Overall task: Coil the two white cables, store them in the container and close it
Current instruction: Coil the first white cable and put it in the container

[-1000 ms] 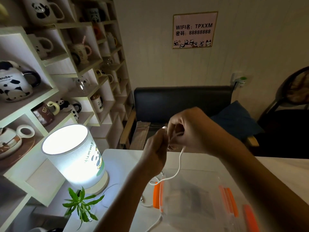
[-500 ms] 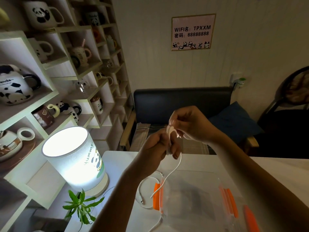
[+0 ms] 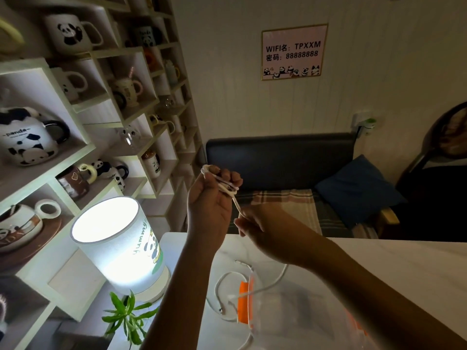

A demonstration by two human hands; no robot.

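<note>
My left hand is raised above the table with a white cable looped around its curled fingers. My right hand sits just below and to the right, pinching the same cable where it runs down from the loops. The free length hangs past my right forearm to the table. A second white cable lies loose on the table beside a clear plastic container with orange clips, partly hidden by my right arm.
A lit cylindrical lamp stands at the table's left edge with a small green plant in front. Shelves of panda mugs fill the left wall. A dark sofa with a blue cushion is beyond the table.
My left hand has lifted higher with cable loops now around its fingers. My right hand has dropped from above the left hand to below it, drawing the cable down.
</note>
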